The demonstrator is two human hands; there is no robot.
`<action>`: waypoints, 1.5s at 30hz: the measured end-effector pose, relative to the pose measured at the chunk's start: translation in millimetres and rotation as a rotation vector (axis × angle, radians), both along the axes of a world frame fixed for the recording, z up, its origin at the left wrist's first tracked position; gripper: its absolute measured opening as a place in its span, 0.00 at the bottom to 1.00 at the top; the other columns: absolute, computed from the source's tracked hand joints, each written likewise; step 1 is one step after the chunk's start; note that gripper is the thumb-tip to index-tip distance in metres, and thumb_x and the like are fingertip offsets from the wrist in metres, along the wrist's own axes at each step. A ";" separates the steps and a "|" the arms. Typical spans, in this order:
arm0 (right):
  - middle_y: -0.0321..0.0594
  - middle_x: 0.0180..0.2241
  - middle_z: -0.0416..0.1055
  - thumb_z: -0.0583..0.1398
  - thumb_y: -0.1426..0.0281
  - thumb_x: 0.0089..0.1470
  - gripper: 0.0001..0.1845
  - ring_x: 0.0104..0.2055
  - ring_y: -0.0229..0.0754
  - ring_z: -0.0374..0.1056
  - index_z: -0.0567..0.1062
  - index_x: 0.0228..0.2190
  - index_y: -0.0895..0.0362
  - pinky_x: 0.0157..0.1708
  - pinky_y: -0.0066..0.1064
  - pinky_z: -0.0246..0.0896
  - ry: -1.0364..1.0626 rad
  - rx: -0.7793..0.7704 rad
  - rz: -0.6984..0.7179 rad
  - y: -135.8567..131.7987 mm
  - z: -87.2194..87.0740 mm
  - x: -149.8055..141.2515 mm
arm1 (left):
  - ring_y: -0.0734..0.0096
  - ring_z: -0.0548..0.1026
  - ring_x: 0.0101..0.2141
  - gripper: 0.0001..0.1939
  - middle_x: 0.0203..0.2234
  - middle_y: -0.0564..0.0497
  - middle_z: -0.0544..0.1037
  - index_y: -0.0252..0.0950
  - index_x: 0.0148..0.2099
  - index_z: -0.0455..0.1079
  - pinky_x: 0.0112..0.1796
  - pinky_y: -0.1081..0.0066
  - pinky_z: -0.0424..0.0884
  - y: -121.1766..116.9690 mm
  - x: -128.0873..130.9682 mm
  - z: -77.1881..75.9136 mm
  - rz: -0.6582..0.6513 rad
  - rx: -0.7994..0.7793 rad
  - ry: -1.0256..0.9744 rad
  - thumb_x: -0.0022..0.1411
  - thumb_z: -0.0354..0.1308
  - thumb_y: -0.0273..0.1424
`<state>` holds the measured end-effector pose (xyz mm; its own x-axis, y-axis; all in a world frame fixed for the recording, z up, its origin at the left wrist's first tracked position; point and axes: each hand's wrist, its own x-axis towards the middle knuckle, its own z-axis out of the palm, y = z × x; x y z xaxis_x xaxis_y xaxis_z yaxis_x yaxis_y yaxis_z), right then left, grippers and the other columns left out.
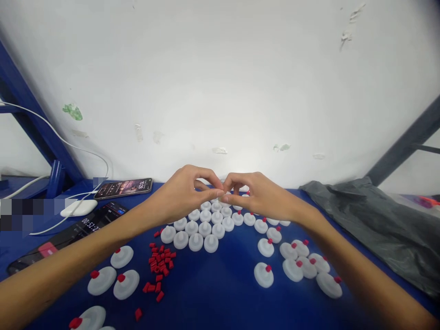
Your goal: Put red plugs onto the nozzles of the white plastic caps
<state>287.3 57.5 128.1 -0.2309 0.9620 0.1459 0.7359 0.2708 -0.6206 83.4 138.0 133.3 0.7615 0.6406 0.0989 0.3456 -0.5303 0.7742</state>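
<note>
Both hands meet above the back rows of white plastic lids with pointed nozzles. My right hand (249, 190) is closed in a pinch on a white nozzle lid (225, 200), mostly covered by the fingers. My left hand (197, 185) is pinched shut at the same spot, fingertips against the right hand's; what lies between them is hidden. Below them, several white lids (195, 242) without caps stand nozzle-up in close rows. A pile of small red caps (160, 261) lies to the left. Lids with red caps on their nozzles (264, 275) lie on the right.
More red-capped lids (126, 284) lie at the lower left of the blue table (213, 293). Two phones (125, 187), a white charger (79, 208) and its cable are at the back left. A dark grey plastic bag (364, 220) covers the right side. A white wall stands behind.
</note>
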 end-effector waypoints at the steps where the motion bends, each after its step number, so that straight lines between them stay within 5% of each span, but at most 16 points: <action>1: 0.33 0.36 0.77 0.62 0.59 0.62 0.10 0.35 0.38 0.71 0.76 0.38 0.51 0.31 0.29 0.61 0.001 0.022 0.003 -0.6 0.8 -0.4 | 0.71 0.76 0.29 0.10 0.32 0.52 0.81 0.38 0.41 0.75 0.27 0.74 0.70 1.8 -0.5 -0.6 -0.003 -0.042 -0.032 0.61 0.64 0.38; 5: 0.32 0.40 0.78 0.62 0.62 0.62 0.05 0.44 0.40 0.71 0.78 0.39 0.49 0.38 0.31 0.61 -0.037 0.177 0.011 -2.3 4.6 -2.2 | 0.65 0.80 0.46 0.26 0.52 0.46 0.79 0.40 0.56 0.69 0.47 0.66 0.75 11.0 -2.4 -2.9 -0.058 -0.387 -0.093 0.58 0.69 0.39; 9: 0.34 0.43 0.78 0.63 0.62 0.62 0.06 0.50 0.45 0.68 0.79 0.40 0.47 0.44 0.36 0.60 -0.097 0.283 0.008 -3.3 7.4 -3.5 | 0.62 0.77 0.54 0.13 0.51 0.43 0.80 0.35 0.50 0.76 0.59 0.61 0.67 16.4 -1.5 -6.4 -0.327 -0.613 -0.105 0.67 0.61 0.37; 14: 0.32 0.42 0.79 0.63 0.62 0.63 0.05 0.48 0.44 0.68 0.79 0.40 0.46 0.45 0.35 0.60 -0.085 0.333 0.063 -4.3 8.4 -6.3 | 0.61 0.79 0.48 0.10 0.40 0.47 0.84 0.37 0.41 0.79 0.51 0.61 0.70 12.7 -2.0 -9.2 -0.250 -0.444 -0.131 0.63 0.66 0.38; 20: 0.31 0.40 0.78 0.61 0.63 0.64 0.05 0.45 0.42 0.70 0.78 0.39 0.47 0.45 0.34 0.61 -0.092 0.273 0.093 -8.1 14.3 -5.2 | 0.61 0.79 0.48 0.14 0.43 0.46 0.84 0.37 0.47 0.79 0.44 0.66 0.72 10.9 -1.7 -3.8 -0.252 -0.362 -0.086 0.61 0.64 0.37; 23: 0.33 0.44 0.77 0.61 0.61 0.64 0.06 0.45 0.42 0.71 0.79 0.40 0.46 0.44 0.34 0.61 -0.164 0.232 0.068 -8.5 17.1 0.8 | 0.63 0.80 0.38 0.16 0.40 0.48 0.84 0.40 0.47 0.79 0.32 0.70 0.70 15.4 -6.9 0.3 -0.201 -0.177 0.141 0.64 0.60 0.44; 26: 0.36 0.43 0.76 0.64 0.57 0.60 0.09 0.42 0.43 0.71 0.80 0.40 0.45 0.38 0.33 0.63 -0.287 0.133 0.017 -7.7 16.7 7.6 | 0.65 0.77 0.27 0.16 0.31 0.50 0.83 0.41 0.36 0.80 0.24 0.71 0.64 13.0 -20.9 0.1 -0.120 0.143 0.506 0.60 0.62 0.48; 30: 0.34 0.35 0.78 0.64 0.58 0.59 0.09 0.31 0.40 0.71 0.81 0.37 0.46 0.28 0.31 0.61 -0.355 -0.256 0.089 -6.3 9.2 11.2 | 0.62 0.77 0.23 0.04 0.22 0.51 0.80 0.41 0.26 0.78 0.19 0.71 0.61 -14.8 -37.5 -5.8 -0.271 0.299 0.887 0.50 0.71 0.31; 33: 0.35 0.37 0.80 0.64 0.63 0.57 0.07 0.33 0.42 0.74 0.82 0.37 0.47 0.28 0.31 0.62 -0.391 -0.406 0.118 -4.2 -0.4 12.1 | 0.53 0.81 0.32 0.12 0.27 0.47 0.82 0.37 0.27 0.78 0.24 0.69 0.65 -41.9 -34.9 -9.6 -0.306 0.450 1.040 0.40 0.75 0.20; 38: 0.36 0.36 0.81 0.67 0.58 0.53 0.10 0.29 0.42 0.75 0.83 0.36 0.47 0.26 0.31 0.63 -0.397 -0.487 0.112 -0.4 -9.8 17.5 | 0.50 0.82 0.39 0.13 0.35 0.42 0.84 0.35 0.34 0.80 0.35 0.65 0.74 -57.2 -18.0 -14.0 -0.346 0.475 1.109 0.46 0.66 0.15; 45: 0.37 0.37 0.81 0.65 0.65 0.58 0.12 0.33 0.41 0.75 0.79 0.44 0.50 0.28 0.30 0.62 -0.400 -0.306 -0.012 8.4 -18.8 9.0 | 0.46 0.82 0.38 0.15 0.35 0.38 0.83 0.33 0.36 0.80 0.37 0.59 0.76 -53.2 -15.6 -17.9 -0.372 0.485 1.082 0.48 0.59 0.14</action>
<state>296.3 65.9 109.3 -0.2002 0.9497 -0.2408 0.9344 0.1111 -0.3385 67.8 84.8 115.4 0.7267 0.4414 -0.5264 0.4519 -0.8843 -0.1177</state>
